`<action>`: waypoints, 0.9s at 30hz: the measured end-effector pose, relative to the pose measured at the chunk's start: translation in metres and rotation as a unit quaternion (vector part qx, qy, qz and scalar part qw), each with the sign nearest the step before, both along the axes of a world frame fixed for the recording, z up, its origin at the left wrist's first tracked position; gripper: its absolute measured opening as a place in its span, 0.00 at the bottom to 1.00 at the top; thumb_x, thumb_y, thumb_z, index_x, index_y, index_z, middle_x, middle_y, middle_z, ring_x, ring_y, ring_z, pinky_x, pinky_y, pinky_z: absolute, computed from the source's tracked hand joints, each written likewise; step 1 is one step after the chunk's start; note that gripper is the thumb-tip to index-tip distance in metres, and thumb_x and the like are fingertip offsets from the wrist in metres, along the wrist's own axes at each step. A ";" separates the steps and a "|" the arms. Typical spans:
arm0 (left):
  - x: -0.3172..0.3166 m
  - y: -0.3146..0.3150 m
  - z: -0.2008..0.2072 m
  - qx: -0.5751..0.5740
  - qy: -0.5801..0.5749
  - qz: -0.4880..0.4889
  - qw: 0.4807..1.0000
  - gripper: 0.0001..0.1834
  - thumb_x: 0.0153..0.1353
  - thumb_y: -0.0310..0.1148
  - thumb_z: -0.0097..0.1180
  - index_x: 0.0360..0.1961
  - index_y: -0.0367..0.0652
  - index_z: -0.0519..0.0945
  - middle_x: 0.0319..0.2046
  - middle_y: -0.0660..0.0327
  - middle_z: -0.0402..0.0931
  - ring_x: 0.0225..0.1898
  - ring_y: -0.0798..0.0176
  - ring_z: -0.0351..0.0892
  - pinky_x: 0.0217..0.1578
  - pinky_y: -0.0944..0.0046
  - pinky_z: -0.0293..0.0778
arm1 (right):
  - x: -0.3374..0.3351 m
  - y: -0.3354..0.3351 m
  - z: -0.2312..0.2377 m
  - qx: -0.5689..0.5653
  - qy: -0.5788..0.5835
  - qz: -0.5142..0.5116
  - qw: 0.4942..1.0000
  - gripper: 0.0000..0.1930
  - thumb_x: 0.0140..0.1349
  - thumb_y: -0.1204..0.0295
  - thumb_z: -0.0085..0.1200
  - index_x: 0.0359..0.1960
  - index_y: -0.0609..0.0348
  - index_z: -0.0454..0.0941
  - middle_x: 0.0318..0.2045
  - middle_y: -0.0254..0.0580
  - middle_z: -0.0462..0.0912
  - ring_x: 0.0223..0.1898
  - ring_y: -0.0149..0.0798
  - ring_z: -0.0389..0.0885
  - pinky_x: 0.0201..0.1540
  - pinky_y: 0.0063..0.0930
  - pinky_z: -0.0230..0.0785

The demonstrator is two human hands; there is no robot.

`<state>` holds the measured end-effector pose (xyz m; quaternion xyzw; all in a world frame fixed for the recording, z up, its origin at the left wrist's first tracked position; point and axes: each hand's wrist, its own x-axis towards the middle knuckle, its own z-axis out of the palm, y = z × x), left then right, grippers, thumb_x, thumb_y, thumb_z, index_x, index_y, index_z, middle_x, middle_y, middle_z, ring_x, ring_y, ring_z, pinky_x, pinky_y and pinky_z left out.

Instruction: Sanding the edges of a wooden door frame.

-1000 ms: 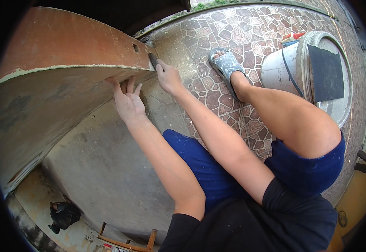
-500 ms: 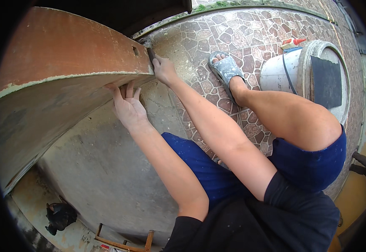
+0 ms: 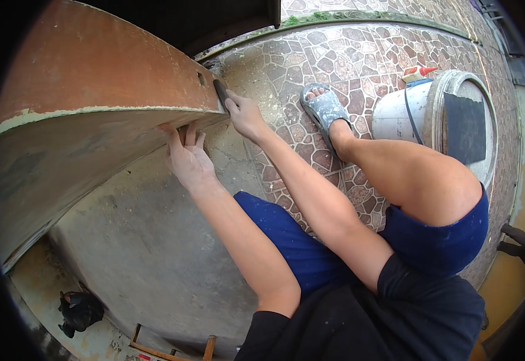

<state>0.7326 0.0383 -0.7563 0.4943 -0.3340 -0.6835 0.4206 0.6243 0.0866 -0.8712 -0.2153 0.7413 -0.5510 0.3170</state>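
Observation:
A large orange-brown wooden panel (image 3: 118, 66), with a pale chipped edge and a greyish side face, runs in from the left. At its near end my right hand (image 3: 247, 116) grips a dark sanding block (image 3: 221, 95), which lies along the panel's end edge. My left hand (image 3: 191, 162) is palm up with its fingers apart. Its fingertips touch the greyish face just below the pale edge, close to the same end. A small dark slot shows in the orange face near that end.
To the right a white lidded bucket (image 3: 398, 111) carries a dark sheet (image 3: 464, 128) and a glue bottle with a red tip (image 3: 418, 74). My sandalled foot (image 3: 327, 108) rests on stone-patterned paving. Lower left are a dark object (image 3: 80, 311) and a wooden frame (image 3: 157, 352).
My right hand and the sanding block have shifted slightly right and down in the view, the block now more tilted. My left hand has moved slightly right too, still against the panel.

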 end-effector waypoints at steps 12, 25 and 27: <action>0.006 0.000 0.001 -0.017 -0.005 -0.007 1.000 0.44 0.70 0.56 0.57 0.73 0.36 0.58 0.65 0.45 0.66 0.60 0.47 0.75 0.69 0.33 0.52 | 0.025 0.008 0.015 -0.040 0.011 -0.030 0.999 0.22 0.72 0.66 0.46 0.62 0.67 0.76 0.54 0.66 0.81 0.58 0.66 0.78 0.63 0.48 0.69; -0.002 0.002 0.005 -0.019 -0.002 0.003 1.000 0.48 0.66 0.60 0.60 0.72 0.34 0.59 0.66 0.44 0.65 0.61 0.45 0.75 0.70 0.30 0.47 | 0.018 0.005 0.017 -0.085 0.025 -0.045 0.995 0.20 0.70 0.67 0.49 0.60 0.62 0.79 0.51 0.66 0.82 0.55 0.66 0.81 0.59 0.49 0.72; -0.007 0.008 0.009 -0.009 0.011 0.018 1.000 0.48 0.66 0.60 0.61 0.72 0.34 0.59 0.65 0.44 0.65 0.62 0.44 0.74 0.70 0.29 0.47 | 0.009 -0.003 0.026 -0.041 0.022 -0.055 0.997 0.20 0.70 0.68 0.50 0.60 0.63 0.79 0.52 0.66 0.82 0.56 0.65 0.80 0.61 0.48 0.71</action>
